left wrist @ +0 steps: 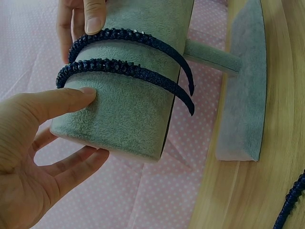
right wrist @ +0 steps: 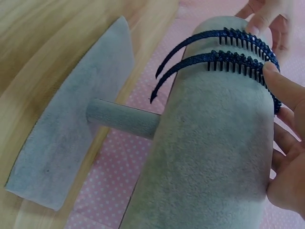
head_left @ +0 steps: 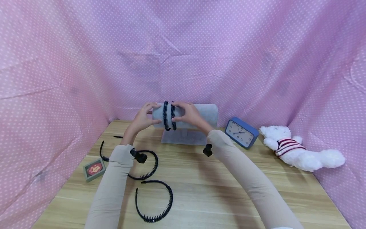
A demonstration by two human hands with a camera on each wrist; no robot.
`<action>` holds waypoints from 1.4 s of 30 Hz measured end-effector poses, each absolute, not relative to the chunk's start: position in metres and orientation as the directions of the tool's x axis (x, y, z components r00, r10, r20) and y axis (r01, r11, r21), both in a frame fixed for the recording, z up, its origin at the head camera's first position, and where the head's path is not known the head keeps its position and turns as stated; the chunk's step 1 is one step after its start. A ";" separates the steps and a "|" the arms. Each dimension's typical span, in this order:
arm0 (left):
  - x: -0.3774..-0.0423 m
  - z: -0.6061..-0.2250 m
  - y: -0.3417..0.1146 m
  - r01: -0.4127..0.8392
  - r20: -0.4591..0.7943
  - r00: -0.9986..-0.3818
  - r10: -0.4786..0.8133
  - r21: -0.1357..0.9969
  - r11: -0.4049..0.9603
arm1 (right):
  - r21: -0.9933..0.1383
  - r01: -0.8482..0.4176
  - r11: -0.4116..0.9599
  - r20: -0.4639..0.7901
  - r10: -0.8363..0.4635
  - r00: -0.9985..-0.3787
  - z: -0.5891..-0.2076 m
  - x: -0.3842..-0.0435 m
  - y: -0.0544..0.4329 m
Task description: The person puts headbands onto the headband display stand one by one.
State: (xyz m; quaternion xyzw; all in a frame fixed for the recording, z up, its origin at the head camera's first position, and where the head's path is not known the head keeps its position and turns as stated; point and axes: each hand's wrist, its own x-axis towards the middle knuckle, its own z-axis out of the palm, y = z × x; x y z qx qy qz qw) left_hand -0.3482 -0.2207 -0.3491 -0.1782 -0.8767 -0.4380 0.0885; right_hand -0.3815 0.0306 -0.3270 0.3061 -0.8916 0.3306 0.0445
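Observation:
A grey plush-covered roll [head_left: 207,114] lies level on a T-shaped stand, its base [head_left: 171,137] on the table. Two dark, beaded, toothed headbands sit round the roll's left part: a left headband [left wrist: 100,66] and a right headband [right wrist: 233,61]. My left hand [head_left: 143,117] spans the roll's left end, thumb resting on the plush just beside the left headband, fingers spread and relaxed. My right hand [head_left: 189,114] holds the right headband, thumb against its toothed band in front and fingers at its far side, partly hidden by the roll.
More black headbands lie on the table: one in front [head_left: 171,198], one near the left forearm [head_left: 155,163] and one at the left edge [head_left: 102,151]. A small framed paw print [head_left: 94,169] lies left. Right stand a blue clock [head_left: 241,132] and a white plush bear [head_left: 303,156]. Pink dotted cloth [head_left: 183,57] hangs behind.

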 end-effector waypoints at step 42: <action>-0.349 -0.348 -0.219 0.398 0.318 -0.917 0.239 0.730 0.555 | -0.422 -0.776 0.470 0.376 -0.688 -0.621 -0.342 -0.345 0.047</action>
